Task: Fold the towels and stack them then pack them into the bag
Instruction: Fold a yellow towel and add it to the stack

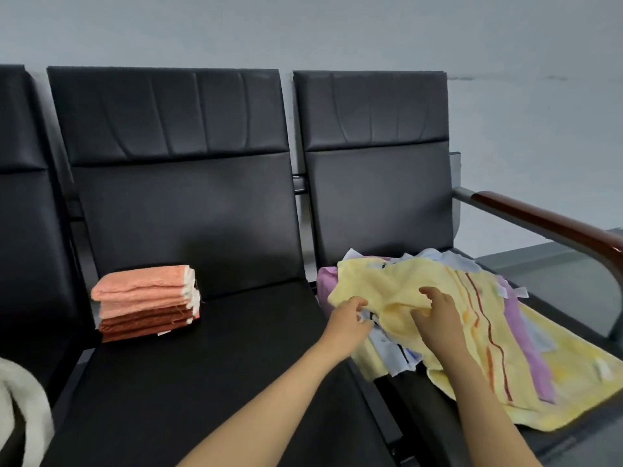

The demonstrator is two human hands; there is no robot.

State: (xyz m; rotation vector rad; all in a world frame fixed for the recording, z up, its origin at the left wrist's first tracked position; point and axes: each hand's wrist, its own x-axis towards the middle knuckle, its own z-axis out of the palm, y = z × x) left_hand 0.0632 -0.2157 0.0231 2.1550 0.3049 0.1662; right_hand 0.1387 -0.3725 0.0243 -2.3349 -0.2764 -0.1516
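Yellow towel [387, 281] pickup is judged underway: edge pinched by left hand [349, 318], bunch gripped by right hand [438, 320]; lifting clear is needed next.

Yellow towel [404, 284], red-orange stripes; peach-rust stack [146, 301]; black seats [202, 365]

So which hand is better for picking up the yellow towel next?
Probably the right hand: it grips bunched fabric of the yellow towel, which lies on top of the pile. The left hand is only at the pile's left edge, and what it grips is unclear.
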